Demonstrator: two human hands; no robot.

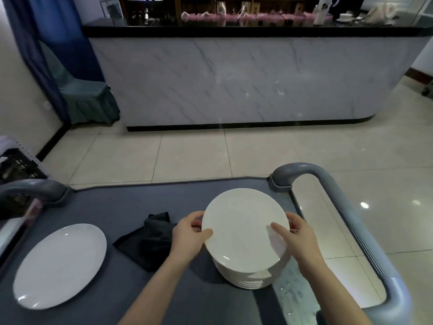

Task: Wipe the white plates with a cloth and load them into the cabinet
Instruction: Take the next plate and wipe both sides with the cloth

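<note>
On cart top [210,299], plate stack [246,275], both hands' grip on top plate [243,228].

Lower plates of the stack [248,279] mostly hidden under the top plate [243,227], their count unclear, left-hand fingers [195,222] tucked behind its rim, black crate [16,168] cut by the left edge, counter-top items [234,16] blurred, forearms leaving the bottom edge

Both hands grip the top plate [243,227] of a white stack [248,277] on a grey cart top [199,299]: left hand [187,238] at its left rim, right hand [297,238] at its right rim, thumbs on the face. Dark cloth [150,242] lies crumpled just left of the stack. A single plate [59,266] lies flat, far left. Water droplets [293,292] right of the stack.
</note>
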